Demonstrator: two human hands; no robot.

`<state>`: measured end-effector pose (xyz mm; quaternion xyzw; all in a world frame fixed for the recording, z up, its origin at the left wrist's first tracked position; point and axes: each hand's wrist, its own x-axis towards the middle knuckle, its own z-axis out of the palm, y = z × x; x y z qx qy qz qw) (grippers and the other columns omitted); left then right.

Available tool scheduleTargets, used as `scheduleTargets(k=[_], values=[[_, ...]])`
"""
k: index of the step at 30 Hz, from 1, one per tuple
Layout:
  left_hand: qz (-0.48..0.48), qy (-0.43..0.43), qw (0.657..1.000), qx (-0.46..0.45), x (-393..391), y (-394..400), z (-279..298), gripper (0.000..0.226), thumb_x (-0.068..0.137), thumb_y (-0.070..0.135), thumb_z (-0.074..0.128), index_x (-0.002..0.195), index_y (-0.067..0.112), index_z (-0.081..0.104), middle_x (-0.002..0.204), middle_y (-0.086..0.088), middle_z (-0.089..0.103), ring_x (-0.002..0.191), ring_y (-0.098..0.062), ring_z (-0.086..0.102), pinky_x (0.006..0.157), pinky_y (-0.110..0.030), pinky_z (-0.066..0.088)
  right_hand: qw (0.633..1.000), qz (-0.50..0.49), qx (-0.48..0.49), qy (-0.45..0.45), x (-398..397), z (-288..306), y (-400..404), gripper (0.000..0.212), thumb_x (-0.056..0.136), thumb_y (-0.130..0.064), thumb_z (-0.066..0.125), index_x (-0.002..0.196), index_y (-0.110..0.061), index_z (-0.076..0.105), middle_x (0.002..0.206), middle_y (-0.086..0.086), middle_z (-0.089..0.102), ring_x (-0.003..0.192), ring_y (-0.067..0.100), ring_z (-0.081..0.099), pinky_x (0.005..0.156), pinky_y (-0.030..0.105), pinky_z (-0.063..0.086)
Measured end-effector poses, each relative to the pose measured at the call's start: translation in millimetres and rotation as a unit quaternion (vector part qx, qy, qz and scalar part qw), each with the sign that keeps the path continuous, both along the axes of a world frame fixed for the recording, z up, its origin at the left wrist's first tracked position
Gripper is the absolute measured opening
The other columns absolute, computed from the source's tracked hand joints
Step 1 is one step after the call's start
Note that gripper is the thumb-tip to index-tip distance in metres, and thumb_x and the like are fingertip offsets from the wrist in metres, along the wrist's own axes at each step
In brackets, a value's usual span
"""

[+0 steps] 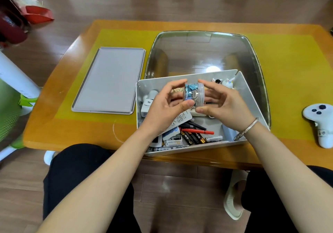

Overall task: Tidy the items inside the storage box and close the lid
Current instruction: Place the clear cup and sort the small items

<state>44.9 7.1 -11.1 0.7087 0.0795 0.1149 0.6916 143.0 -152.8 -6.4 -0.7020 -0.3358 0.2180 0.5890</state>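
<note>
Both hands, left and right, grasp a clip jar above the box, likely to reseat it; lid waits aside.

"Heybright" is printed on the storage box front rim.

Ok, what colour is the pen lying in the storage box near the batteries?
Red, with a black one beside it. The pen shows best in the head view, the only one given.
</note>
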Motion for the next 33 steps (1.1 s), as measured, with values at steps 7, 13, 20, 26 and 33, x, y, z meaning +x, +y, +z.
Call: scheduleTargets(k=[7,13,20,26,33], values=[[-0.013,-0.010,1.000,0.015,-2.2,0.7,-0.8,0.053,0.082,0.008,0.069,0.130,0.013,0.047,0.124,-0.001,0.056,0.112,-0.011,0.059,0.093,-0.030,0.051,1.000,-0.006,0.002,0.005,-0.2,2.3,-1.5,0.067,0.061,-0.019,0.077,0.123,-0.026,0.052,0.106,-0.003,0.067,0.089,0.012,0.068,0.077,0.020,0.054],[-0.033,0.010,0.999,-0.014,-4.0,10.2,0.6,0.054,0.085,0.008,0.065,0.135,0.017,0.045,0.126,0.008,0.055,0.112,-0.011,0.061,0.083,-0.024,0.053,0.999,-0.022,-0.018,-0.015,-4.4,-3.0,7.2,0.067,0.063,-0.037,0.075,0.126,-0.036,0.050,0.112,0.009,0.060,0.086,0.030,0.065,0.076,0.042,0.058],[-0.038,0.017,0.999,-0.011,-8.1,18.7,2.0,0.043,0.084,0.013,0.067,0.121,0.022,0.046,0.126,-0.006,0.059,0.097,-0.024,0.068,0.083,-0.039,0.057,0.999,-0.016,-0.026,-0.025,-7.7,0.7,16.2,0.064,0.060,-0.032,0.076,0.119,-0.038,0.053,0.107,0.001,0.061,0.080,0.012,0.057,0.075,0.028,0.058],[-0.011,-0.023,0.999,0.020,-16.4,19.4,1.3,0.047,0.081,0.014,0.070,0.122,0.016,0.046,0.130,-0.004,0.055,0.101,-0.018,0.067,0.083,-0.037,0.057,1.000,0.006,0.008,0.008,-9.4,2.7,22.4,0.063,0.063,-0.018,0.076,0.119,-0.035,0.054,0.108,0.001,0.059,0.074,0.002,0.058,0.071,0.014,0.051],[-0.033,0.006,0.991,0.126,-23.1,29.8,2.1,0.040,0.084,0.037,0.063,0.118,0.029,0.044,0.122,0.012,0.057,0.092,-0.007,0.068,0.082,-0.034,0.057,1.000,-0.011,-0.011,-0.019,-20.9,1.2,27.7,0.060,0.067,-0.018,0.077,0.120,-0.034,0.053,0.105,-0.008,0.059,0.066,0.003,0.060,0.072,0.021,0.054]])
